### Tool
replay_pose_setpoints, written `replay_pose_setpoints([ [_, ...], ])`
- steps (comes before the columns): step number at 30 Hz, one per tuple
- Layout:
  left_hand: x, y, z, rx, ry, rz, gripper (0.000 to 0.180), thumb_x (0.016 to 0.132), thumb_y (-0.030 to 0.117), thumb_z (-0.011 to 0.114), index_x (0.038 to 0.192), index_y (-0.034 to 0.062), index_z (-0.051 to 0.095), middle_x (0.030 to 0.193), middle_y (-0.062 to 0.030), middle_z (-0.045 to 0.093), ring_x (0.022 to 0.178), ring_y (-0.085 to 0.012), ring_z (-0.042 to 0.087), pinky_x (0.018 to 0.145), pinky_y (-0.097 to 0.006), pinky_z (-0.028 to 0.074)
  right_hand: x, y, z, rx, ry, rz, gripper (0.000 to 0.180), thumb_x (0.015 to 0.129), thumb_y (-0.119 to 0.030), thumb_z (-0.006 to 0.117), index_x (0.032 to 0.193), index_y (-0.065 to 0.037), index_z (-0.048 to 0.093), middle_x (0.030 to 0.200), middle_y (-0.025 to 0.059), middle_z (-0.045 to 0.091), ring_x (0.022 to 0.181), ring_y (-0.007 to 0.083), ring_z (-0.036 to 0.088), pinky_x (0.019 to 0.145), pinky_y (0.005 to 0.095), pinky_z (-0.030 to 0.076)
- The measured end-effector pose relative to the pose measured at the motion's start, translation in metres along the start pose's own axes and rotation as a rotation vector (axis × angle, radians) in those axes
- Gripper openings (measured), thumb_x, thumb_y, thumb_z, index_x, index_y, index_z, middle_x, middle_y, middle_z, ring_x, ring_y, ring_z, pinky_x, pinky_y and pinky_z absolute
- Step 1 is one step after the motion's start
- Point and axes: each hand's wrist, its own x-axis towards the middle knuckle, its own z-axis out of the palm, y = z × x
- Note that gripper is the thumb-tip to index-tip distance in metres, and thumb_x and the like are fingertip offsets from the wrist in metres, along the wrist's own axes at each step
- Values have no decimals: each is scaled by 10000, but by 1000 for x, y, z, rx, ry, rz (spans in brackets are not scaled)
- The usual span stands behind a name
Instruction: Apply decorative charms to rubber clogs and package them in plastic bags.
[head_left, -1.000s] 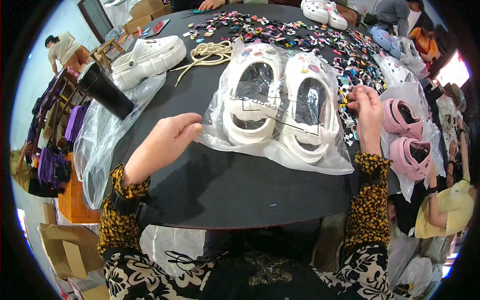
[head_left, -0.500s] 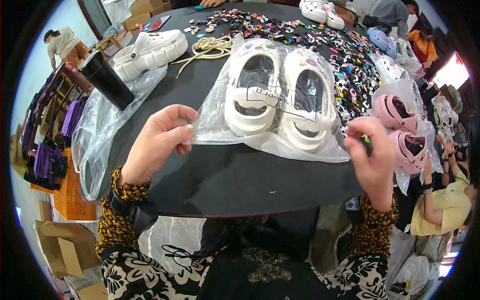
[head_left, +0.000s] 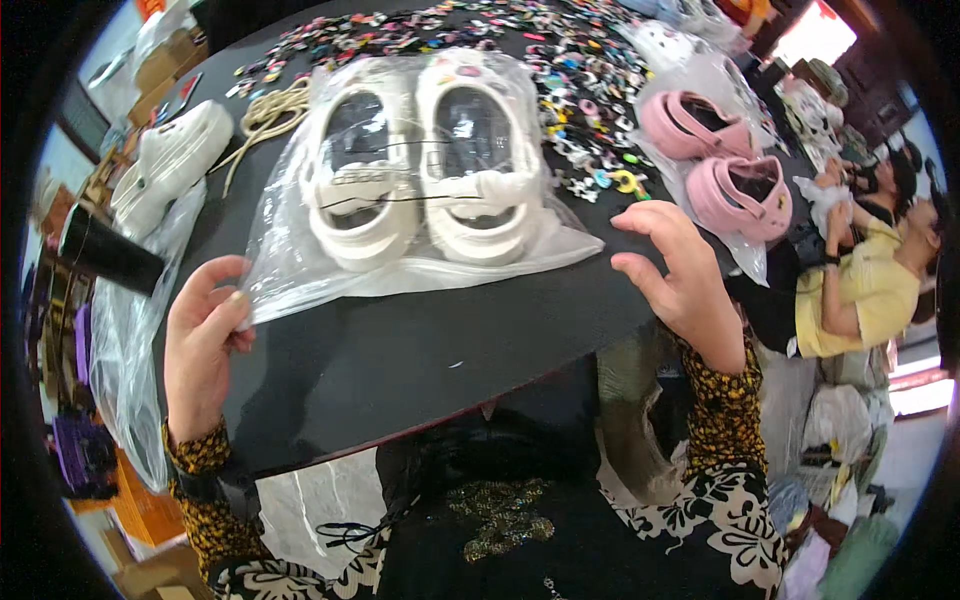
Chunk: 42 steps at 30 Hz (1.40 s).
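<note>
A pair of white clog shoes (head_left: 420, 170) lies side by side inside a clear plastic bag (head_left: 300, 275) on a round black table (head_left: 400, 360). My left hand (head_left: 200, 335) pinches the bag's near left corner at the table's left edge. Off the bag, my right hand (head_left: 675, 265) hovers over the table's right edge with fingers curled and apart, holding nothing I can see. Many small colourful shoe charms (head_left: 570, 80) are scattered across the far side of the table.
A pair of pink clogs (head_left: 720, 160) in a clear bag sits at the right. One white clog (head_left: 170, 160), a coil of cream cord (head_left: 270, 110) and a black cup (head_left: 105, 255) are at the left. A person in yellow (head_left: 860, 280) sits to the right.
My left hand has slid to the bag's near left corner and gripped it. My right hand has drawn back from the charms to the table's right edge. The camera has moved closer.
</note>
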Motion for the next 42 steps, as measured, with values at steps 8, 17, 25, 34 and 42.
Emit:
replay_pose_setpoints([
  [8,-10,24,15,-101,-120,-49,366,843,56,549,1201,-12,521,731,-37,611,625,-93,574,552,-214,440,-2,-4,10,132,-60,88,356,754,-78,712,1080,-27,581,1071,150,600,1040,330,557,924,396,420],
  [17,-17,20,3,-92,-237,-58,406,834,30,548,1236,2,494,742,-30,628,642,-90,609,538,-198,463,5,12,17,199,58,264,31,827,25,591,856,15,583,763,63,584,721,111,545,676,232,441],
  [25,-29,17,37,-180,-378,-112,422,829,2,547,1245,5,481,724,-29,627,622,-94,621,519,-192,474,20,32,10,89,183,373,101,838,2,605,939,2,615,868,62,627,804,149,579,750,261,453],
  [34,-25,40,67,-265,-396,-121,448,849,19,554,1285,2,451,733,-16,620,595,-76,595,484,-175,442,52,-88,43,23,138,-522,309,676,-129,666,969,-35,632,996,96,594,920,241,571,813,406,425],
  [42,-19,50,78,-293,-500,-68,354,903,36,482,1252,18,427,767,-8,586,654,-76,567,549,-193,437,77,-107,61,-40,117,-590,243,706,-160,602,899,-13,582,875,77,554,781,217,545,772,368,426],
])
